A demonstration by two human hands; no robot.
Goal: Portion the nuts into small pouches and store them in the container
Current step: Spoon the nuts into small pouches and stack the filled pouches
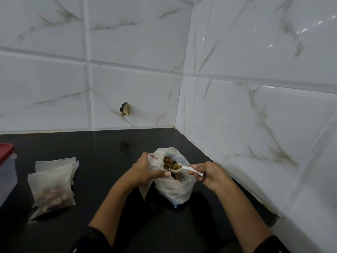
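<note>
The nuts (168, 164) sit in an open bag (175, 189) on the desk (102, 148), between both grips. The right grip (209, 175) pinches a spoon (184, 168), its loaded bowl over the bag's mouth. The left grip (144, 170) clamps the bag's rim and a pouch (145, 190). A filled pouch (52, 192) and the container (6, 172) lie far left.

Home kitchen: marbled wall tiles (131, 52), black countertop (91, 147).

One bag of nuts (175, 189) stands with one white spoon (186, 168) and one open pouch (152, 162) at its mouth. Left of the bag lie one filled pouch (52, 196), several stacked empty pouches (60, 164) and one red-lidded container (7, 172).
</note>
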